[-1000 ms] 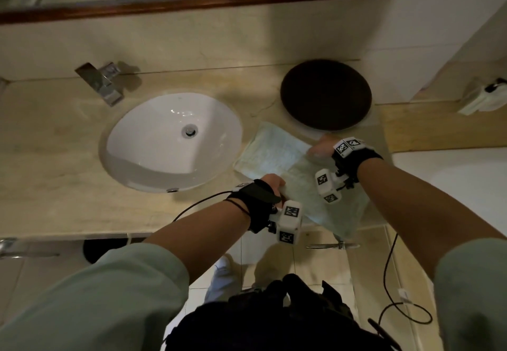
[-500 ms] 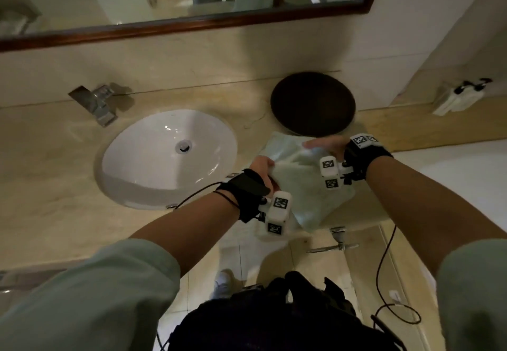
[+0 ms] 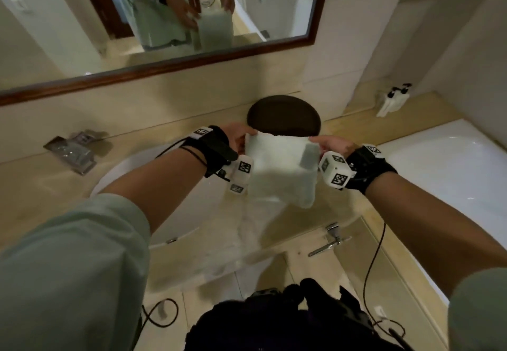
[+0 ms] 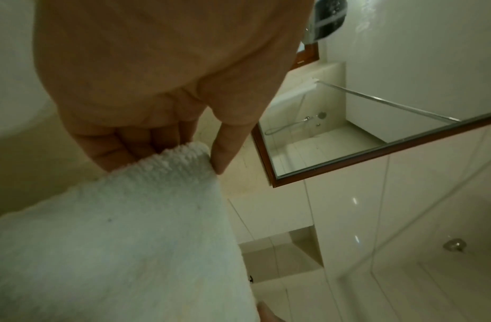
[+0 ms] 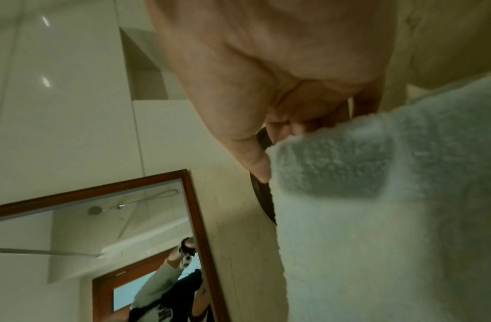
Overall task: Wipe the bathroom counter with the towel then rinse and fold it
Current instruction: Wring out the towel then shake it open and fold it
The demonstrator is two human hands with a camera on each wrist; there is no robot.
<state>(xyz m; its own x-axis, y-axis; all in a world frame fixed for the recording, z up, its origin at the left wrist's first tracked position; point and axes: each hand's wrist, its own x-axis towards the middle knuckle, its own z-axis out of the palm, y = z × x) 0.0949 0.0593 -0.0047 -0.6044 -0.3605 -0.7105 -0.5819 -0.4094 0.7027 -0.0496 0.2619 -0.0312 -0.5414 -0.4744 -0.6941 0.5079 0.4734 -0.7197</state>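
A white terry towel [image 3: 279, 167] hangs in the air above the beige counter [image 3: 33, 194], stretched between both hands. My left hand [image 3: 240, 138] pinches its upper left corner, thumb and fingers clamped on the cloth [image 4: 183, 156]. My right hand [image 3: 322, 142] pinches the upper right corner [image 5: 283, 148], where a grey label [image 3: 308, 154] shows. The towel's lower part droops toward the counter's front edge. The white oval sink [image 3: 115, 175] lies below my left forearm, mostly hidden by it.
A chrome tap [image 3: 72, 149] stands at the back left of the sink. A dark round tray [image 3: 284, 116] sits on the counter behind the towel. A white bathtub [image 3: 444, 164] is on the right, with white pump bottles [image 3: 391, 101] on its ledge. The mirror [image 3: 164, 21] hangs above.
The towel lay spread on the counter right of the sink; both hands gathered it and lifted it into the air, now holding it by its top corners. The head view tilted upward.
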